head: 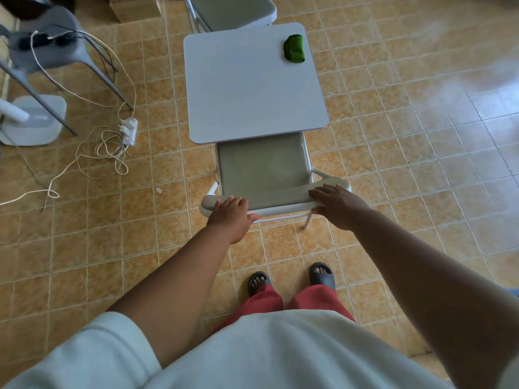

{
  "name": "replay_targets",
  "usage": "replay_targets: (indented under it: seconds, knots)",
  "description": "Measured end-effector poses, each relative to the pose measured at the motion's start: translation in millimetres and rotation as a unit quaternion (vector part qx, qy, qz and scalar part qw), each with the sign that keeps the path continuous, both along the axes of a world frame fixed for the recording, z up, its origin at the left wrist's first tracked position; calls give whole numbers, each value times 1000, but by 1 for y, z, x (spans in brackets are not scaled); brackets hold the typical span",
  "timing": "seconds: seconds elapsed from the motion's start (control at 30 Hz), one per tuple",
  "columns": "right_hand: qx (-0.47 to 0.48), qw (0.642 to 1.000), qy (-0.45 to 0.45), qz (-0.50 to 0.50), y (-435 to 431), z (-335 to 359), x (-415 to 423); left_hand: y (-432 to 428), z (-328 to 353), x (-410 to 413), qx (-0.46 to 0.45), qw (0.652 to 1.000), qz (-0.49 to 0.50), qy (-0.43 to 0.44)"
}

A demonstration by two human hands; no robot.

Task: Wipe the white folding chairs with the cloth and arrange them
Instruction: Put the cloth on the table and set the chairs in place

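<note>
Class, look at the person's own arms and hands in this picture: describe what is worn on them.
The left forearm and right forearm are bare. The left hand and right hand wear no gloves, and no ring, watch or bracelet shows. A loose off-white left sleeve ends near the elbow; only a sliver of the right sleeve shows at the frame's edge.

A person is standing behind a folding chair (pixel 264 164), both hands gripping its backrest (pixel 278 202) — the left hand (pixel 231 213) at the nine o'clock end, the right hand (pixel 335 204) at the three o'clock end. At twelve o'clock from the chair a grey table (pixel 247 88) is standing, its near edge overhanging the chair; a green cloth (pixel 294 49) is lying toward its one o'clock corner. A power strip (pixel 129 130) is lying on the floor (pixel 393 136) at ten o'clock.
</note>
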State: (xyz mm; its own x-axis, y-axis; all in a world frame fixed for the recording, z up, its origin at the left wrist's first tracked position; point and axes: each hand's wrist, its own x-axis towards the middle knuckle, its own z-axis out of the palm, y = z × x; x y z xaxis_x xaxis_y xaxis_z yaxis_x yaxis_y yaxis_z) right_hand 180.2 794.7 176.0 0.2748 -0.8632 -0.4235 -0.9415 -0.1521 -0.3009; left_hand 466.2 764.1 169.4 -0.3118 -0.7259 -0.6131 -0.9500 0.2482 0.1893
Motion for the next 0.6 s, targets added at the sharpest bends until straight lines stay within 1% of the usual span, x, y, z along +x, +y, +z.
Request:
replay_targets:
  seconds: [0.07,0.17,0.3,0.43,0.6]
  knots:
    - [4,1000,12,-10,2,1,2,-2,1,0,10,1000,10,4]
    - [11,998,6,-57,5,12,0,-6,8,-7,10,1000,7,19]
    - [-33,993,-34,-108,4,31,-22,-13,25,-47,-18,997,1,69]
    - [-48,980,-47,-187,1,36,-76,-27,29,-113,-53,993,-17,104]
    - [-57,970,-27,-235,-6,32,-177,-51,34,-221,-71,988,-41,133]
